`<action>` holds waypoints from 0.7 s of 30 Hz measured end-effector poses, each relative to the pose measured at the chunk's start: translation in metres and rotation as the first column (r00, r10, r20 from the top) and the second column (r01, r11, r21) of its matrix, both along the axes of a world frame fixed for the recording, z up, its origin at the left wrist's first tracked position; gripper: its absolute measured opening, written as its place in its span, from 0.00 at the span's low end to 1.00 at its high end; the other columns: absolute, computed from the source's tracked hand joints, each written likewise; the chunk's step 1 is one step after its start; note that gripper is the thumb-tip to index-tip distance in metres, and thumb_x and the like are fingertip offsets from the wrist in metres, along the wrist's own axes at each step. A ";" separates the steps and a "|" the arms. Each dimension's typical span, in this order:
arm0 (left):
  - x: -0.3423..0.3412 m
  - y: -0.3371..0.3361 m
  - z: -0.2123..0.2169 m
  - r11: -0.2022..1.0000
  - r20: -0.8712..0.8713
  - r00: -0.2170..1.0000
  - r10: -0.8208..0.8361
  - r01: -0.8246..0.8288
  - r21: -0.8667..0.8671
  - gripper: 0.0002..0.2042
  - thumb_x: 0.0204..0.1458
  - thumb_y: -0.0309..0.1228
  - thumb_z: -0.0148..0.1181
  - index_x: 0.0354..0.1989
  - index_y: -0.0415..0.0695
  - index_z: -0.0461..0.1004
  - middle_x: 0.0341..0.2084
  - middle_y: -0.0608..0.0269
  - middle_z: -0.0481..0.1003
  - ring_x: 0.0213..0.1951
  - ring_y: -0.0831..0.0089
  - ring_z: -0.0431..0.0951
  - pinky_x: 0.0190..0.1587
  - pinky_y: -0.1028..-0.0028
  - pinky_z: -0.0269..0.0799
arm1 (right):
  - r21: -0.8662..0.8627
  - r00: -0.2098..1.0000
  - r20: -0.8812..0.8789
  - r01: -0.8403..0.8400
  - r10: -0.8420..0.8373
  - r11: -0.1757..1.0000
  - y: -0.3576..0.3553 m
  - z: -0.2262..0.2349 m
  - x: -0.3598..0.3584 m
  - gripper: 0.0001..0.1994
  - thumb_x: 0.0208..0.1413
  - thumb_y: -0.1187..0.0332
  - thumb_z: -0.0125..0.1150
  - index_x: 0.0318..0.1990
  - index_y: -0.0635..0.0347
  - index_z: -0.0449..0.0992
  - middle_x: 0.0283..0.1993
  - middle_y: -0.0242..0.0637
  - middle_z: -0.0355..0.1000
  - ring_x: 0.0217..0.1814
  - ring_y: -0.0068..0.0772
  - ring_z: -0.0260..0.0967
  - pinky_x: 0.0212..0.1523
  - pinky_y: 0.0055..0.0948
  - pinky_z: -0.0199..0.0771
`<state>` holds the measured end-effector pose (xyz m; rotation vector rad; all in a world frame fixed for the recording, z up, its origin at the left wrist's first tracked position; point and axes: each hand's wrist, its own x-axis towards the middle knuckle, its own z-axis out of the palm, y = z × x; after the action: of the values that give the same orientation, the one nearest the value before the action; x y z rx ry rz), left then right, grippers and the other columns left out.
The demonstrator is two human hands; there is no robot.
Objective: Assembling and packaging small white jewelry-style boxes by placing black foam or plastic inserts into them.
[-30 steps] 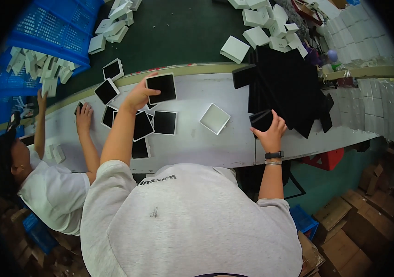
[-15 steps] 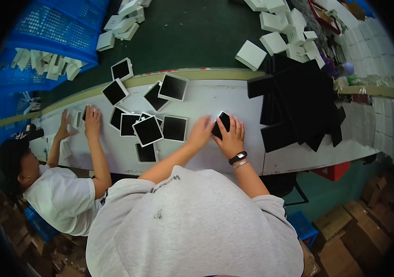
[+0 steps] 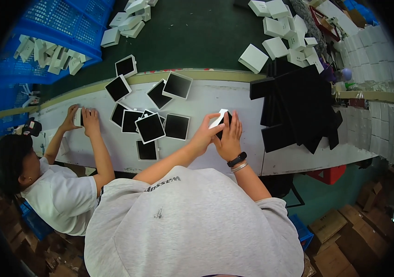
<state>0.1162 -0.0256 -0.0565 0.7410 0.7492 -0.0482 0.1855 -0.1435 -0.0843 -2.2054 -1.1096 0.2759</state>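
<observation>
Just right of centre on the table, both my hands are round a small white box with a black inside (image 3: 219, 119), which stands tilted. My left hand (image 3: 201, 136) grips its left side, fingers at the white wall. Across its right side lies my right hand (image 3: 229, 141), thumb and fingers pressed on the black part and the edge. My fingers hide much of the box. To the left lie several like it: open white boxes with black insides (image 3: 151, 128), some overlapping. A heap of black sheets and flat pieces (image 3: 303, 104) is on my right.
White closed boxes (image 3: 253, 58) lie on the green surface beyond the table's raised edge (image 3: 215, 75). At far left stands a blue crate (image 3: 74, 27) with white boxes. A co-worker (image 3: 61, 194) handles a similar box on my left. Wrapped white stacks (image 3: 377, 60) line the right.
My left hand has closed on the box, which now tilts with its white side showing. The co-worker's hands have come together on a box. The view has shifted slightly.
</observation>
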 end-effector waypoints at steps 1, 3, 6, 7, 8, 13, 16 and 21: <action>0.000 0.001 0.007 1.000 0.001 1.000 -0.002 0.002 -0.002 0.27 0.52 0.34 0.61 0.59 0.51 0.55 0.43 0.60 0.67 0.42 0.74 0.68 0.39 0.78 0.67 | 0.006 0.999 0.040 -0.027 0.026 1.000 0.002 0.004 0.002 0.42 0.50 0.49 0.60 0.68 0.56 0.48 0.70 0.60 0.38 0.72 0.59 0.37 0.67 0.55 0.35; -0.008 0.002 0.015 0.992 0.085 0.993 0.082 -0.090 0.089 0.27 0.53 0.29 0.59 0.59 0.53 0.55 0.36 0.66 0.68 0.31 0.81 0.68 0.29 0.82 0.62 | -0.039 0.994 0.034 -0.102 0.104 0.994 0.007 0.025 0.012 0.44 0.51 0.48 0.59 0.69 0.58 0.45 0.72 0.59 0.33 0.74 0.58 0.31 0.69 0.54 0.31; -0.025 0.020 0.031 0.975 0.102 0.993 0.060 -0.080 0.205 0.27 0.52 0.25 0.57 0.59 0.53 0.53 0.40 0.60 0.69 0.36 0.78 0.71 0.33 0.81 0.67 | 0.152 0.931 -0.103 -0.334 0.351 0.930 0.011 0.062 0.030 0.41 0.52 0.50 0.61 0.68 0.60 0.49 0.71 0.54 0.39 0.74 0.53 0.36 0.69 0.50 0.37; -0.028 0.024 0.042 0.981 0.137 0.987 0.089 -0.111 0.157 0.28 0.51 0.27 0.58 0.59 0.52 0.53 0.43 0.57 0.69 0.41 0.76 0.72 0.39 0.78 0.70 | 0.145 0.932 -0.103 -0.331 0.347 0.932 0.009 0.070 0.027 0.41 0.52 0.50 0.61 0.68 0.60 0.49 0.71 0.54 0.39 0.74 0.53 0.36 0.69 0.50 0.37; -0.033 0.029 0.052 0.981 0.140 0.986 0.094 -0.115 0.155 0.28 0.51 0.27 0.58 0.59 0.52 0.53 0.43 0.57 0.69 0.41 0.76 0.72 0.39 0.78 0.70 | 0.219 0.942 -0.291 -0.105 0.167 0.970 0.009 0.077 0.022 0.41 0.51 0.52 0.63 0.67 0.61 0.51 0.69 0.53 0.43 0.72 0.50 0.41 0.67 0.48 0.43; -0.061 0.035 0.061 0.871 0.209 0.970 -0.127 0.008 0.491 0.31 0.51 0.20 0.57 0.61 0.51 0.51 0.48 0.58 0.68 0.44 0.73 0.73 0.47 0.75 0.69 | 0.257 0.400 -0.905 0.254 0.141 0.932 0.011 0.058 -0.005 0.31 0.52 0.67 0.65 0.60 0.63 0.56 0.50 0.41 0.67 0.53 0.32 0.67 0.52 0.27 0.68; -0.079 0.058 0.052 0.842 0.145 0.983 -0.109 0.014 0.540 0.27 0.49 0.20 0.59 0.59 0.46 0.59 0.45 0.58 0.72 0.47 0.73 0.72 0.52 0.74 0.66 | 0.215 0.354 -0.926 0.206 0.132 0.954 0.021 0.054 -0.011 0.26 0.55 0.70 0.61 0.59 0.63 0.58 0.48 0.38 0.69 0.48 0.27 0.69 0.45 0.23 0.71; -0.125 0.205 0.021 0.649 -0.019 0.999 0.042 -0.013 0.760 0.16 0.52 0.27 0.58 0.51 0.45 0.74 0.53 0.55 0.72 0.55 0.66 0.70 0.58 0.73 0.61 | 0.149 0.456 -0.888 0.173 0.054 0.974 0.054 0.028 0.026 0.23 0.61 0.64 0.54 0.59 0.63 0.58 0.49 0.42 0.68 0.46 0.31 0.72 0.44 0.26 0.71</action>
<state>-0.0090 0.1789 -0.0360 1.5496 0.8120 0.3105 0.2112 -0.0892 -0.0560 -1.4812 -0.4001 1.0908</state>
